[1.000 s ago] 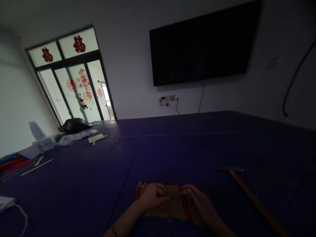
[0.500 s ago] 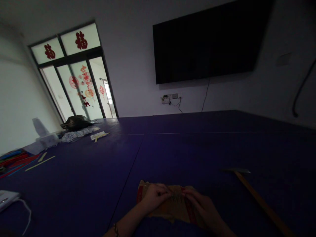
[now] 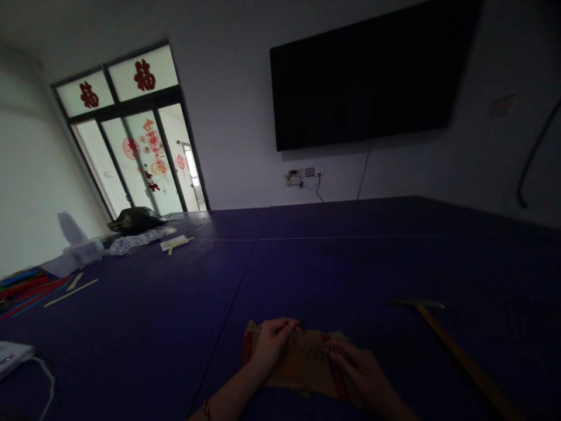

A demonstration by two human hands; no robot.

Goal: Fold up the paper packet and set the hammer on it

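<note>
- A brown cardboard piece [image 3: 302,369] lies on the purple table [image 3: 315,275].
- The left hand [image 3: 270,344] is over its left part, fingertips drawn together (whether they grip anything, I cannot tell).
- The right hand [image 3: 356,363] curls its fingers by the red stripe [image 3: 336,379]; grip unclear.
- A hammer [image 3: 458,352] lies to the right.

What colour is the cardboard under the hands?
The cardboard is brown with red bands, shown best in the head view.

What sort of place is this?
Perhaps a home or small office workroom: a wide purple table bearing a wooden-handled tool, a large black rectangular wall-mounted screen, and dark-framed glass doors with red decorations.
</note>
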